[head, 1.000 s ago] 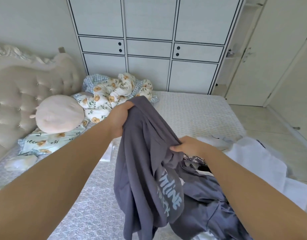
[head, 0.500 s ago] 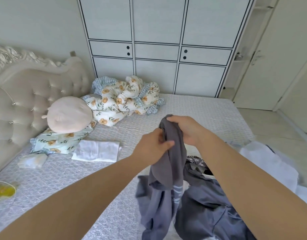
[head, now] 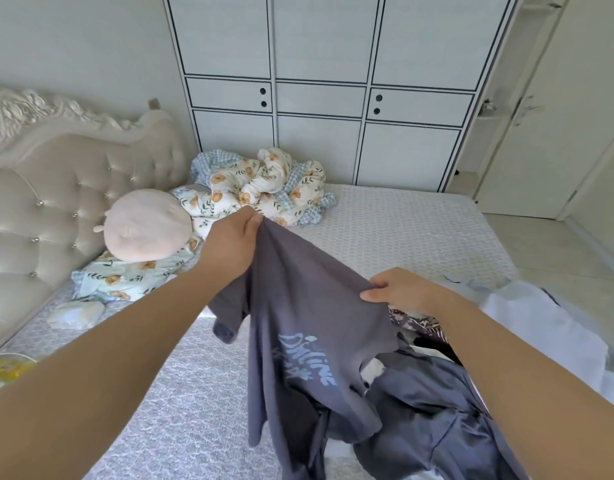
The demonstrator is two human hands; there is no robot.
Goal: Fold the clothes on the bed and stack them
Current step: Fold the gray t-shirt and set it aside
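A padded headboard (head: 56,202) stands at the left end of the bed (head: 402,237). Beside the headboard lie a round pink cushion (head: 147,225) and a flowered pillow (head: 125,275), with a bundled flowered quilt (head: 264,185) behind them against the wardrobe (head: 316,91). Above the middle of the bed, the left hand (head: 234,240) pinches one edge of a grey T-shirt (head: 309,313) between thumb and fingers, raised. To the right and lower, the right hand (head: 399,289) grips another part of the same edge, fingers curled around the cloth. The T-shirt hangs between the two hands, pale blue lettering showing, its lower part trailing onto a dark grey garment (head: 430,417) heaped on the bed. Farther right lies white cloth (head: 541,327).
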